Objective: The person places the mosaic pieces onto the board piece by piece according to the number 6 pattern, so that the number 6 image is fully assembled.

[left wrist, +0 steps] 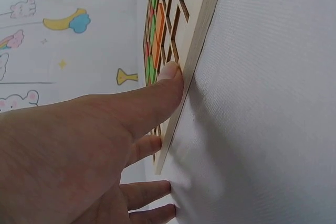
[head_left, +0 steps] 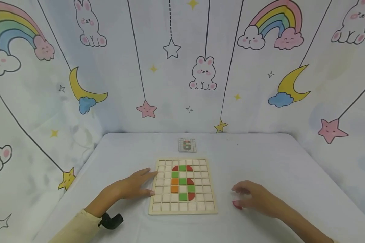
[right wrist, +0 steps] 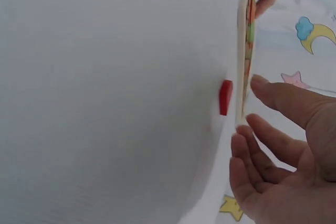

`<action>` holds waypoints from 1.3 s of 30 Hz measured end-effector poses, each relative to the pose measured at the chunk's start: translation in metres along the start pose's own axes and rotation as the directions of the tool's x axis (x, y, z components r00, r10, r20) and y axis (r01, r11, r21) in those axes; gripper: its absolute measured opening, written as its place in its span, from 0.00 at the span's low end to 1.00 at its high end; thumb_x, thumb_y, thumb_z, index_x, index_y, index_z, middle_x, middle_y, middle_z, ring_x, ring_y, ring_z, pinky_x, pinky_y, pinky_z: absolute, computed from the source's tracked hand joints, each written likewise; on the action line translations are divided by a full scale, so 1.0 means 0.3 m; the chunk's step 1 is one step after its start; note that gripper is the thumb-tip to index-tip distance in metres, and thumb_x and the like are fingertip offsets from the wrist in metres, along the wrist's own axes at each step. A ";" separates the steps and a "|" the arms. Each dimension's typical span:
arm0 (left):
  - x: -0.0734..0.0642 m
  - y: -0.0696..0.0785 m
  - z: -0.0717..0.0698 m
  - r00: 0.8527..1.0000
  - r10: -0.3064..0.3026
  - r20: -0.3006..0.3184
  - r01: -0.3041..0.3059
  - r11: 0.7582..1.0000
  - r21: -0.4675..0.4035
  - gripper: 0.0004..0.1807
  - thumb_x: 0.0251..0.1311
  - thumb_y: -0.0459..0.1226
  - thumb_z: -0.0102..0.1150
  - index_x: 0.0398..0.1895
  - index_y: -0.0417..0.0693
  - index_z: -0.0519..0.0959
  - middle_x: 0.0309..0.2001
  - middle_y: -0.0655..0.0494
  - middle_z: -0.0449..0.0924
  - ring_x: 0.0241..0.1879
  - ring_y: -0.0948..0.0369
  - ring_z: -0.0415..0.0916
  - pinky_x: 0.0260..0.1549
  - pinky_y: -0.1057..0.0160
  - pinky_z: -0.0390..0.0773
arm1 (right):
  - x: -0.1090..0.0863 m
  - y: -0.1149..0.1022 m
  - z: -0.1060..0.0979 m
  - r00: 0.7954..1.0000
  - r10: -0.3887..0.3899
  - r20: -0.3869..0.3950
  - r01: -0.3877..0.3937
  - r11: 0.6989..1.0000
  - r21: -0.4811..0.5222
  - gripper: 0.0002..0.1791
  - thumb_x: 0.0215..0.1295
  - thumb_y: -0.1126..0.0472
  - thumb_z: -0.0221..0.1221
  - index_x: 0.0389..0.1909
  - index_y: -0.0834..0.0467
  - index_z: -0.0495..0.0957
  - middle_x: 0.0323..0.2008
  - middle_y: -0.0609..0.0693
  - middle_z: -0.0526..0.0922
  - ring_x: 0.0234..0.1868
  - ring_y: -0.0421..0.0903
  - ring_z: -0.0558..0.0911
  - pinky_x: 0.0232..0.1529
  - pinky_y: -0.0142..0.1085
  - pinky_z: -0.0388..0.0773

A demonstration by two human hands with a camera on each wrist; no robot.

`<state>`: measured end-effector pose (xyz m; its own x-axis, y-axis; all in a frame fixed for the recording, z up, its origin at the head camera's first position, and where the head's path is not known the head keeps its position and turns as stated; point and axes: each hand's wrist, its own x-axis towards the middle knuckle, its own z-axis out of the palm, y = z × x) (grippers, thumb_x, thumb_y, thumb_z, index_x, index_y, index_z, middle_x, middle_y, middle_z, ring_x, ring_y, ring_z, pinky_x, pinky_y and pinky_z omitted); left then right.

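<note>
A square wooden grid board (head_left: 166, 206) lies on the table, with green squares (head_left: 182, 181), orange squares (head_left: 174, 185) and red rounded pieces (head_left: 191, 196) in some of its cells. My left hand (head_left: 134, 185) touches the board's left edge, its thumb (left wrist: 170, 80) on the rim and its fingers spread. To the right of the board, my right hand (head_left: 255, 199) hovers with fingers loosely bent and thumb apart. A small red piece (right wrist: 226, 97) lies on the table beyond its fingertips in the right wrist view. In the head view that piece (head_left: 237, 205) shows by the thumb.
A small card (head_left: 187, 145) with a grid pattern lies behind the board. The table has a white cloth (head_left: 121, 148). A curtain (head_left: 176, 84) printed with rabbits, stars and moons hangs behind and at both sides. A black device (head_left: 112, 221) sits at the left wrist.
</note>
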<state>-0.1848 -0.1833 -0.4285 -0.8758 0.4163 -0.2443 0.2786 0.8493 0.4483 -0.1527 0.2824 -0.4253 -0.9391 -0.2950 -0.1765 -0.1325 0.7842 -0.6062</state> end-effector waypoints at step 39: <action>0.004 -0.017 0.002 1.000 0.014 0.005 -0.014 1.000 -0.001 0.44 0.68 0.56 0.68 0.82 0.52 0.63 0.82 0.34 0.53 0.81 0.36 0.52 0.75 0.32 0.61 | 0.043 -0.079 0.066 0.976 -0.205 -0.076 0.190 0.966 -0.173 0.10 0.64 0.62 0.73 0.42 0.49 0.83 0.38 0.38 0.81 0.43 0.37 0.79 0.49 0.38 0.86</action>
<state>-0.1872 -0.1869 -0.4316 -0.8700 0.4297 -0.2418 0.2906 0.8430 0.4526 -0.1552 0.2492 -0.4286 -0.9131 -0.4077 0.0110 -0.3613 0.7961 -0.4854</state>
